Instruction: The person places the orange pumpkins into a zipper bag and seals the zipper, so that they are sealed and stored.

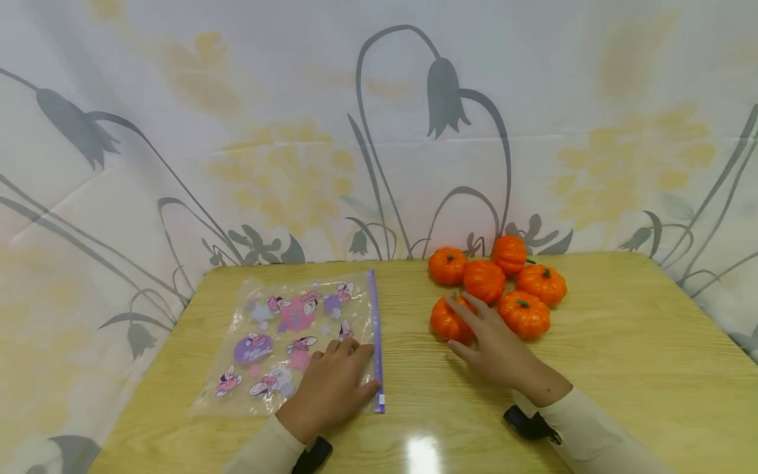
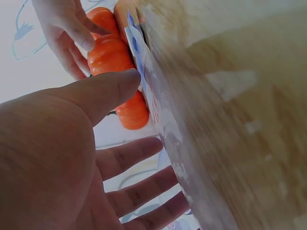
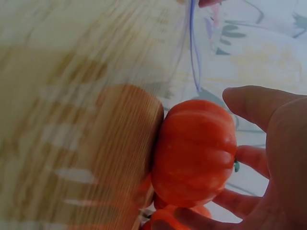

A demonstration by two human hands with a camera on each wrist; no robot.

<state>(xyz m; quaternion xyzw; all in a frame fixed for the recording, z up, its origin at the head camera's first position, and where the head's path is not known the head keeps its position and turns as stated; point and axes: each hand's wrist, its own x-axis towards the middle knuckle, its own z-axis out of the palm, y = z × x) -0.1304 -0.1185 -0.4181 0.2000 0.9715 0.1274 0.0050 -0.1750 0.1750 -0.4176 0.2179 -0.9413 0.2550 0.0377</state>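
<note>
Just ahead of the right hand [image 1: 503, 349], partly under its fingers: a squat, ribbed, glossy orange pumpkin with a short green stem [image 1: 444, 322], sitting on the pale wood-grained bench [image 1: 628, 329] at the near left corner of a cluster. Rounded all about, with no marked long axis to line up with. Right hand by far the nearer; left hand [image 1: 331, 385] well off to the left, across a stretch of bench. Close behind and to the right of that pumpkin, five more ribbed orange pumpkins [image 1: 524, 317], bunched together; near and left flanks therefore probably the easier ones to get round.

Beneath the left hand, a flat, clear plastic bag printed with pink and purple cartoon figures [image 1: 253, 350], with a straight purple zip strip [image 1: 376, 309] running from near to far along its right edge, on the side facing the pumpkins. Sealed or parted along that strip: hard to tell.

Right hand unclenched, fingers spread over the pumpkin's top, thumb standing apart from its side with a visible gap in the right wrist view; nothing grasped, fingertip contact impossible to judge. Left hand loose too, resting on the bag with fingers extended and thumb beside the zip strip, without any visible pinch.
</note>
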